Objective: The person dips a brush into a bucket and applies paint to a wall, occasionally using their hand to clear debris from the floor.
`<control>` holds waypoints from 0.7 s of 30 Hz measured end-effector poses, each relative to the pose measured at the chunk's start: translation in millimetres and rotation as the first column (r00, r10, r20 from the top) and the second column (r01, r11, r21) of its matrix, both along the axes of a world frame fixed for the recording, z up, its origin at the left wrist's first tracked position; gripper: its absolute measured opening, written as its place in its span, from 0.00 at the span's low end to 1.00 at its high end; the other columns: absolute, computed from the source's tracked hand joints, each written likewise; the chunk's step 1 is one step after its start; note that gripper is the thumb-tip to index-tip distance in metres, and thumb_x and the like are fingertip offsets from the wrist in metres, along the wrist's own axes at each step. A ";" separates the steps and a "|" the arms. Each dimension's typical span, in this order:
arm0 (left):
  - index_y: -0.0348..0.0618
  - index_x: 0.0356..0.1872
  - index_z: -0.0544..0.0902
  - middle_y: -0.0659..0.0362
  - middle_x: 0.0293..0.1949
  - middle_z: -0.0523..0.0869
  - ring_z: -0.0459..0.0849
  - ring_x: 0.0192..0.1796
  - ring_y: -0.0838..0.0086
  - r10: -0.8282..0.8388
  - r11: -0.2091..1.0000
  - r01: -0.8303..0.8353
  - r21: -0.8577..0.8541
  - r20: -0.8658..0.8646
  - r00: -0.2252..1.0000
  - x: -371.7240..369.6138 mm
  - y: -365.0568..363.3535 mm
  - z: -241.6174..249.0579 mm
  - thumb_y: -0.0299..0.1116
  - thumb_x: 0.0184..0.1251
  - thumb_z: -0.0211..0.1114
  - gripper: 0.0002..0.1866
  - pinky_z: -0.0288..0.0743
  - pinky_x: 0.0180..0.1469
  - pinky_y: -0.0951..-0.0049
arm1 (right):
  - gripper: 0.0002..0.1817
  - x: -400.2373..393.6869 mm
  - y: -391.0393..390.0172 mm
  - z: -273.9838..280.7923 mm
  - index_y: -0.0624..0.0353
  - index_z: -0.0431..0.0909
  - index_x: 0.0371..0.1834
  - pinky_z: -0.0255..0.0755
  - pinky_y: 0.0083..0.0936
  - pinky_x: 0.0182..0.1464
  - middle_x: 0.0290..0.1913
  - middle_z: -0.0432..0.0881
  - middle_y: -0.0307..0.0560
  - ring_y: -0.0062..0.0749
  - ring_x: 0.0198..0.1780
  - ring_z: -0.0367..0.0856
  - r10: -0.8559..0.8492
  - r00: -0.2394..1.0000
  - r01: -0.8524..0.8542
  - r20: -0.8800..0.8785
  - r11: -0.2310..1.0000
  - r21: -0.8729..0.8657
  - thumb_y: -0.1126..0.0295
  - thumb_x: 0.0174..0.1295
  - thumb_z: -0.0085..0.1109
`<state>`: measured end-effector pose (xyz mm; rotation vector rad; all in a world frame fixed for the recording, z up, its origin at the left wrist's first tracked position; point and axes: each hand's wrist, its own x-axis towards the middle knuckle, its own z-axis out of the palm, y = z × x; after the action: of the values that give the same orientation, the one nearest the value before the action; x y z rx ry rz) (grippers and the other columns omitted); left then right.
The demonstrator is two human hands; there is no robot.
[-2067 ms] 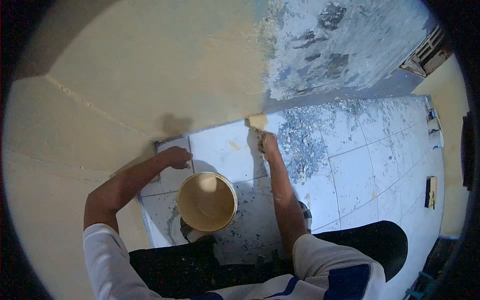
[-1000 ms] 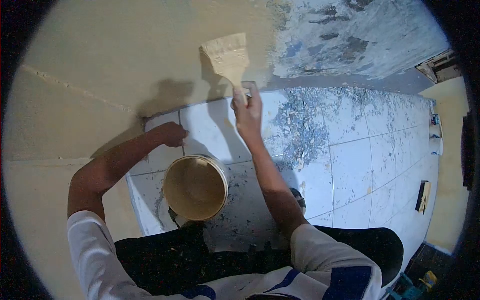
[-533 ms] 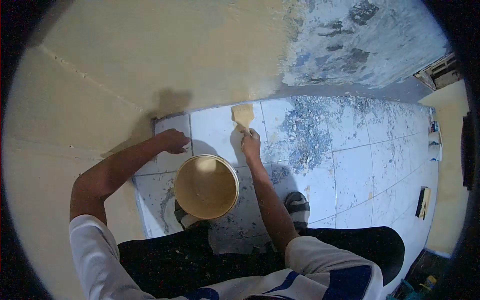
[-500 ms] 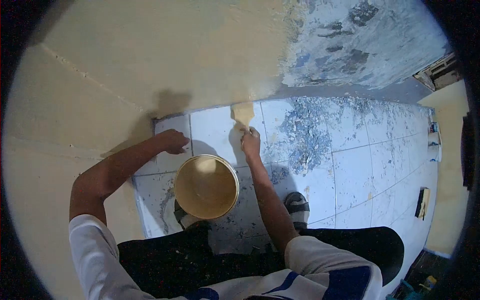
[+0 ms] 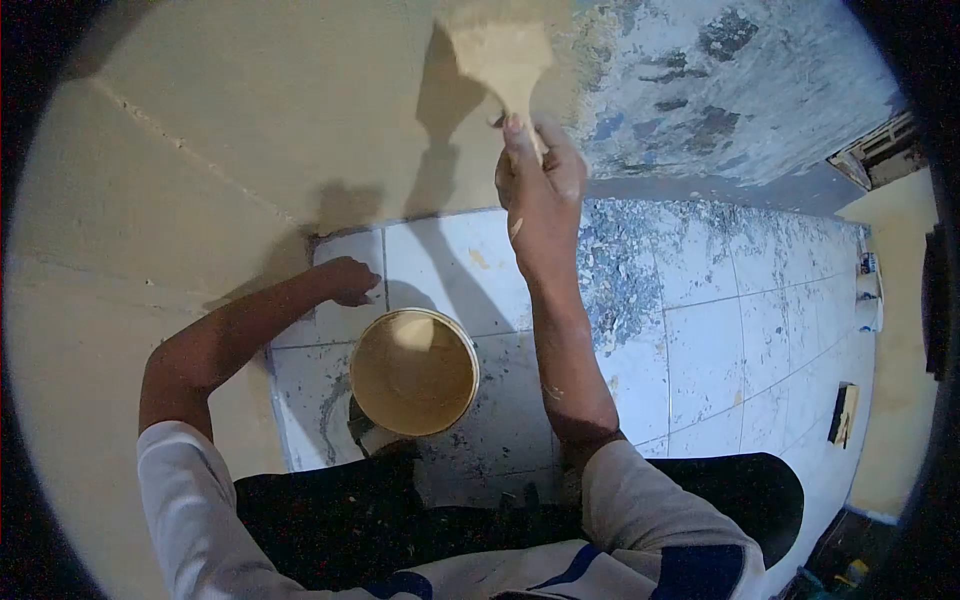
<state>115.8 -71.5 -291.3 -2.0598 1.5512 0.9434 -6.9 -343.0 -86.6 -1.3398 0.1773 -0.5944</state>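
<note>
My right hand (image 5: pixel 543 180) grips the handle of a broad flat brush (image 5: pixel 503 58), its wide end up in front of the wall. The brush and its end are coated in cream paint. Cream paint covers the wall (image 5: pixel 270 90) at the left; the part to the right is rough grey-blue. My left hand (image 5: pixel 350 281) is closed, near the wall's foot, and whether it holds anything is hidden. A round bucket (image 5: pixel 415 372) with cream-coloured insides sits below and to the right of it, between my feet.
Paint flakes (image 5: pixel 615 275) lie scattered on the white tiled floor (image 5: pixel 700 350). A wooden-backed brush or block (image 5: pixel 846 415) lies at the right. Beyond it, a small container (image 5: pixel 868 290) stands near the far wall. A cream spot marks the tiles.
My right hand has raised the brush from the wall's foot to higher up the wall. My left hand and the bucket have stayed almost still.
</note>
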 end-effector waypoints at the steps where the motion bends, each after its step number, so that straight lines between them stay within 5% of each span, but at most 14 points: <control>1: 0.39 0.51 0.73 0.47 0.44 0.83 0.81 0.50 0.50 0.013 1.000 -0.013 0.027 0.001 1.000 -1.6 -2.9 -0.8 0.49 0.67 0.57 0.23 0.75 0.53 0.51 | 0.12 0.6 2.6 9.9 0.60 0.76 0.41 0.45 0.14 0.18 0.17 0.61 0.26 0.08 0.18 0.54 -0.018 0.997 0.016 0.070 1.000 0.023 0.61 0.71 0.52; 2: 0.39 0.52 0.73 0.47 0.44 0.83 0.81 0.51 0.50 0.025 0.998 -0.025 0.053 0.004 1.000 -2.6 -5.4 -1.2 0.49 0.68 0.57 0.23 0.74 0.53 0.51 | 0.12 -2.1 4.3 17.3 0.60 0.76 0.42 0.44 0.14 0.18 0.18 0.61 0.25 0.09 0.18 0.53 -0.041 0.994 0.043 0.097 0.999 -0.018 0.61 0.71 0.52; 5: 0.39 0.53 0.72 0.47 0.46 0.83 0.81 0.52 0.52 -0.001 0.999 0.001 0.039 -0.010 1.000 -5.6 -9.3 4.5 0.48 0.68 0.56 0.23 0.74 0.55 0.52 | 0.17 7.3 3.7 -30.2 0.69 0.75 0.46 0.67 0.27 0.29 0.27 0.76 0.48 0.30 0.24 0.72 -0.073 0.995 0.062 -0.076 0.988 -0.139 0.62 0.71 0.49; 7: 0.39 0.53 0.73 0.48 0.46 0.83 0.81 0.52 0.52 0.021 0.999 -0.020 0.041 -0.008 1.000 -8.0 -11.2 5.2 0.48 0.68 0.56 0.23 0.74 0.55 0.52 | 0.17 25.4 9.9 -120.3 0.66 0.75 0.44 0.62 0.29 0.28 0.24 0.71 0.45 0.32 0.24 0.68 -0.215 0.973 0.164 -0.087 0.903 -0.397 0.60 0.72 0.46; 9: 0.38 0.51 0.74 0.47 0.45 0.83 0.81 0.52 0.52 0.029 1.000 -0.029 0.004 -0.003 1.000 -6.9 -7.1 3.2 0.47 0.67 0.58 0.22 0.74 0.54 0.52 | 0.17 31.4 16.9 -181.8 0.61 0.76 0.39 0.56 0.20 0.22 0.18 0.65 0.33 0.15 0.20 0.62 -0.218 0.973 0.174 -0.072 0.905 -0.388 0.58 0.73 0.46; 11: 0.38 0.47 0.76 0.45 0.43 0.84 0.82 0.50 0.52 0.029 0.997 -0.029 -0.076 -0.002 1.000 -7.3 -0.5 -3.1 0.46 0.64 0.62 0.21 0.76 0.53 0.52 | 0.18 23.7 22.0 -217.3 0.61 0.76 0.38 0.59 0.22 0.23 0.18 0.66 0.34 0.17 0.20 0.64 -0.204 0.970 0.133 -0.132 0.900 -0.415 0.57 0.73 0.46; 18: 0.40 0.47 0.75 0.48 0.43 0.84 0.82 0.48 0.51 0.024 0.999 -0.025 0.026 0.026 0.999 -7.6 5.4 3.0 0.49 0.66 0.59 0.22 0.76 0.52 0.52 | 0.16 3.3 37.9 -288.7 0.57 0.77 0.35 0.52 0.21 0.15 0.14 0.62 0.30 0.18 0.12 0.58 0.064 0.798 -0.067 -0.599 0.998 0.018 0.57 0.72 0.47; 20: 0.38 0.45 0.77 0.47 0.42 0.84 0.83 0.49 0.52 0.081 0.997 -0.081 0.005 0.008 0.997 -10.8 2.2 11.1 0.48 0.65 0.61 0.22 0.77 0.52 0.52 | 0.15 3.8 32.7 -335.0 0.58 0.77 0.35 0.52 0.20 0.15 0.14 0.63 0.30 0.17 0.13 0.59 0.104 0.850 -0.165 -0.516 0.984 -0.073 0.59 0.71 0.47; 21: 0.38 0.45 0.77 0.47 0.42 0.84 0.83 0.49 0.52 0.069 0.998 -0.069 0.004 0.008 0.998 -10.4 3.9 11.7 0.49 0.65 0.61 0.22 0.77 0.51 0.53 | 0.14 2.0 34.9 -308.1 0.58 0.77 0.35 0.51 0.20 0.16 0.15 0.64 0.31 0.17 0.14 0.59 0.186 0.812 -0.171 -0.553 0.982 0.079 0.61 0.70 0.47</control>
<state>105.4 -67.5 -279.6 -2.1241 1.4807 0.9613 -4.9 -308.2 -394.7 -1.4594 0.5287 -0.0209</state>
